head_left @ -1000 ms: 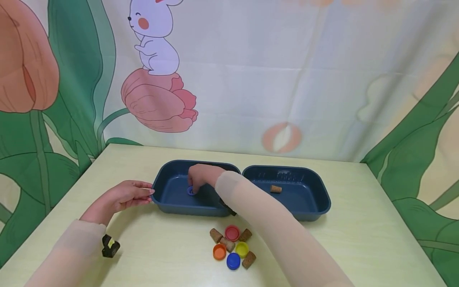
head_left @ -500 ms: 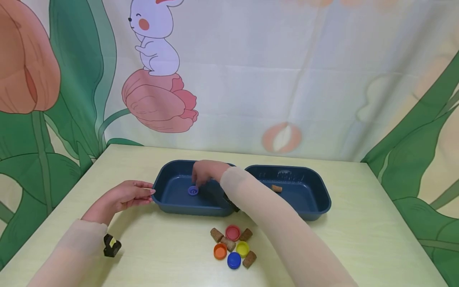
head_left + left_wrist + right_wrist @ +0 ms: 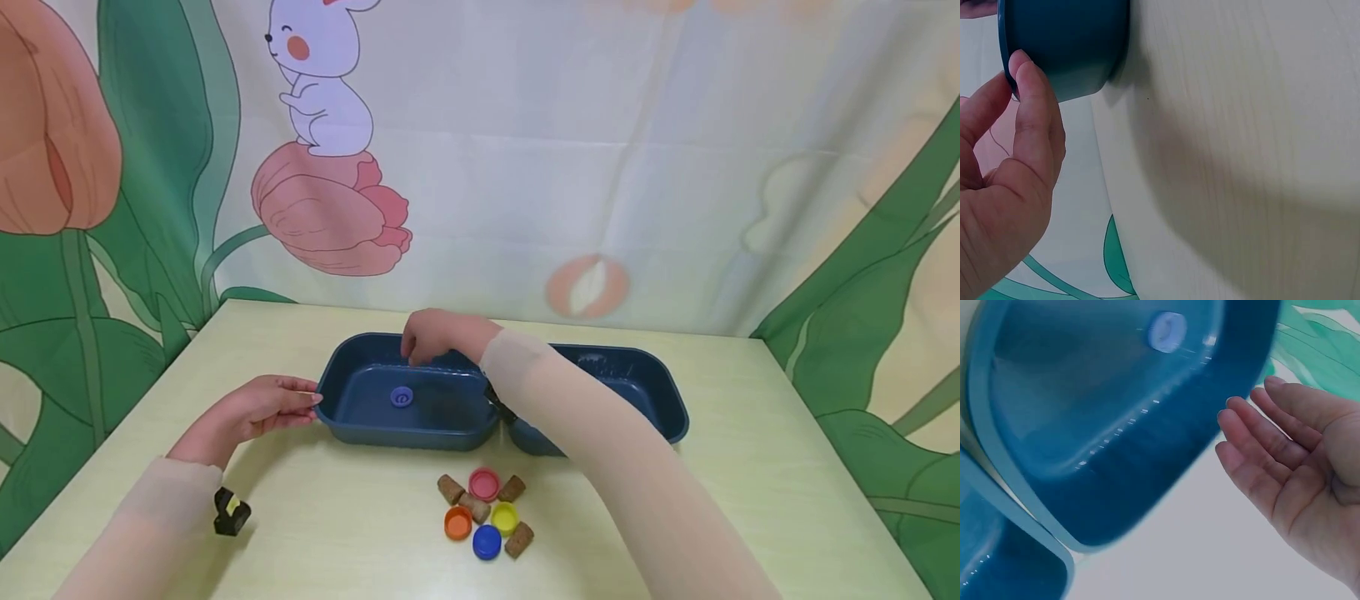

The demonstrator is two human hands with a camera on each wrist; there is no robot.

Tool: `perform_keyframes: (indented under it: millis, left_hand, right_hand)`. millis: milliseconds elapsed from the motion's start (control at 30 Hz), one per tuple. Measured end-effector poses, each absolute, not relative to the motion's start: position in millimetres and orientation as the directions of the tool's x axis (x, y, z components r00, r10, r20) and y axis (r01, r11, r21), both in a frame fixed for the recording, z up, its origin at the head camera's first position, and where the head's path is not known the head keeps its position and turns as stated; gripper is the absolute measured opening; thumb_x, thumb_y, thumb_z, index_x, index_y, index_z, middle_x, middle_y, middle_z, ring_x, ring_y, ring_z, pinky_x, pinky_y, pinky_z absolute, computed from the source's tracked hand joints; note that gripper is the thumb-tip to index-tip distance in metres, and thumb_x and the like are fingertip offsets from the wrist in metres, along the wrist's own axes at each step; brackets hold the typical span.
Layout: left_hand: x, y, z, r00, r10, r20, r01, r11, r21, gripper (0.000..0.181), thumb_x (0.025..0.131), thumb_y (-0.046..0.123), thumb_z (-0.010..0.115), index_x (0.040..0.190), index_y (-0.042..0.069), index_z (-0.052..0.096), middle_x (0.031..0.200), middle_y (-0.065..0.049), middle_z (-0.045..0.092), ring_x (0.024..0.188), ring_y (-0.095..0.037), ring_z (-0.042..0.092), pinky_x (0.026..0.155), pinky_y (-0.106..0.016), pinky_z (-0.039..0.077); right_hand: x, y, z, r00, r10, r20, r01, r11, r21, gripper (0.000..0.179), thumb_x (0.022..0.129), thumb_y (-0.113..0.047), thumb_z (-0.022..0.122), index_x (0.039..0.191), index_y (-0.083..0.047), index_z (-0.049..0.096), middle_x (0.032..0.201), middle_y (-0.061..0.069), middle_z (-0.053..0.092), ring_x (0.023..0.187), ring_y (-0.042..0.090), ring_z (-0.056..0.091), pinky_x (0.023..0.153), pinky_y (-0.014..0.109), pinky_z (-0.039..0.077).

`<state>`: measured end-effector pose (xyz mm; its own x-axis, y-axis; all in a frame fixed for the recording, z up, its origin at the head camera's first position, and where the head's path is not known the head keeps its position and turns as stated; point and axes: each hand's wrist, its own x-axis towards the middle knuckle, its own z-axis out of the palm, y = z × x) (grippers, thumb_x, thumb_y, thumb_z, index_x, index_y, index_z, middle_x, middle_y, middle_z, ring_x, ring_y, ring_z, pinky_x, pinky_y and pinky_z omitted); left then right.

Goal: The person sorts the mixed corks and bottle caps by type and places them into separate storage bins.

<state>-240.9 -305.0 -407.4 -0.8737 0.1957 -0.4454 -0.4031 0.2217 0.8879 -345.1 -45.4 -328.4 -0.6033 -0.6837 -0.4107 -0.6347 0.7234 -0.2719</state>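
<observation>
My left hand (image 3: pixel 272 408) pinches the rim at the left end of a dark blue rectangular tray (image 3: pixel 420 438); the left wrist view shows thumb and fingers (image 3: pixel 1034 119) on either side of that rim. Inside this tray lies a small purple bottle cap (image 3: pixel 402 397), also seen as a pale round cap (image 3: pixel 1168 332) in the right wrist view. Above the tray's far side hovers my right hand (image 3: pixel 441 336), with nothing in it. Its fingers (image 3: pixel 1254 434) are loosely bent and spread, apart from the cap.
A second blue tray (image 3: pixel 660 417) stands at the right, partly behind my right sleeve. In front of the trays sit red (image 3: pixel 484 484), orange (image 3: pixel 458 523), yellow (image 3: pixel 505 518) and blue (image 3: pixel 487 542) caps among several corks (image 3: pixel 519 540). A printed curtain (image 3: pixel 480 192) hangs behind the table.
My right hand has let go of the purple cap on the tray floor and risen toward the tray's far edge. The left hand keeps its place. The cork in the right tray is now hidden.
</observation>
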Motion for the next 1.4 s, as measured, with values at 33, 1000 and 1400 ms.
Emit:
perform_keyframes:
  millis: [33, 1000, 1400]
  left_hand:
    - [-240.9, -304.9, -407.7, -0.874, 0.197, -0.444, -0.403, 0.218, 0.889, 0.043, 0.105, 0.009, 0.055, 0.138, -0.015, 0.042, 0.083, 0.007, 0.073, 0.077, -0.003, 0.070, 0.077, -0.018, 0.062]
    - [-238.0, -300.3, -409.0, -0.879, 0.203, -0.432, -0.402, 0.174, 0.899, 0.022, 0.103, 0.008, 0.056, 0.121, -0.005, 0.054, 0.081, 0.006, 0.072, 0.074, -0.005, 0.071, 0.075, -0.019, 0.063]
    - [-238.3, -303.2, -409.4, -0.882, 0.210, -0.421, -0.395, 0.157, 0.905, 0.023, 0.103, 0.007, 0.056, 0.123, -0.005, 0.053, 0.081, 0.006, 0.073, 0.074, -0.005, 0.071, 0.075, -0.019, 0.063]
  right_hand:
    - [-346.0, -42.6, -324.7, -0.598, -0.696, -0.397, -0.641, 0.713, -0.285, 0.033, 0.103, -0.015, 0.060, 0.134, -0.004, 0.066, 0.133, 0.012, 0.069, 0.114, 0.024, 0.067, 0.109, 0.035, 0.054]
    - [-314.1, 63.8, -243.6, -0.664, -0.746, -0.040, -0.619, 0.580, -0.530, 0.031, 0.100, -0.014, 0.064, 0.129, -0.003, 0.068, 0.117, 0.014, 0.075, 0.113, 0.027, 0.069, 0.102, 0.038, 0.057]
    - [-275.6, 111.1, -261.9, -0.706, -0.707, 0.037, -0.574, 0.542, -0.613, 0.030, 0.100, -0.011, 0.064, 0.128, -0.003, 0.068, 0.116, 0.015, 0.076, 0.106, 0.026, 0.072, 0.094, 0.038, 0.061]
